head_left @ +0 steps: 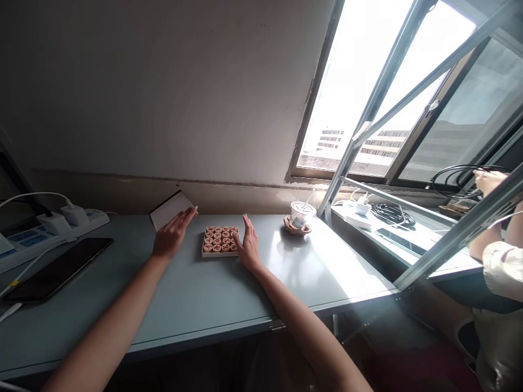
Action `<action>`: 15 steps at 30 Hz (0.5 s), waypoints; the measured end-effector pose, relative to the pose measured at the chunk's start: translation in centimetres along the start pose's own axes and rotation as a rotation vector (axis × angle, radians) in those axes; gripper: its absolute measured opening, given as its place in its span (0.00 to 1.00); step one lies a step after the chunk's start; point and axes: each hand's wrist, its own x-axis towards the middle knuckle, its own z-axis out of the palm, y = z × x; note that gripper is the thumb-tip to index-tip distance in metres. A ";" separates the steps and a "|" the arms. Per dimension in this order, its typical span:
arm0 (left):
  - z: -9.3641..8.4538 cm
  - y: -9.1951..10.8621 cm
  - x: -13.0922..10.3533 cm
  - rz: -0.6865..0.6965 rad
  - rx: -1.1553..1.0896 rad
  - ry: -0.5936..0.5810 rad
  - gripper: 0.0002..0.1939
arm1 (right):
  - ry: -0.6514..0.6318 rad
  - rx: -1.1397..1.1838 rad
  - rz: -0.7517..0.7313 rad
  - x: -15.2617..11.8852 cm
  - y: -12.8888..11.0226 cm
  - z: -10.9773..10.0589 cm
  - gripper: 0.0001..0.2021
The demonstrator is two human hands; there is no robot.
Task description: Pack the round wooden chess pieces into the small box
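A shallow open box (203, 255) lies on the desk, filled with rows of round wooden Chinese chess pieces (217, 247) with red characters facing up. My left hand (174, 234) is to the left of it, holding a thin rectangular box lid (169, 211) tilted up, its pale inside toward me. The thumb side of that grip is partly hidden. At the box's right edge, my right hand (249, 245) is open, fingers stretched upward and the thumb reaching over the rightmost pieces; it holds nothing.
A lidded plastic cup (301, 213) stands in a brown holder (297, 230) on the right. Leftward are a phone (61, 267) and a power strip (93, 219) with plugs. A metal frame (347, 158) borders the right side; beyond it, a person's hands (490, 179) hold a black cable (457, 182).
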 end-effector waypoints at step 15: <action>4.3 -0.7 0.2 -0.336 -0.085 -0.228 0.19 | -0.329 0.375 0.210 4.1 4.4 2.0 0.14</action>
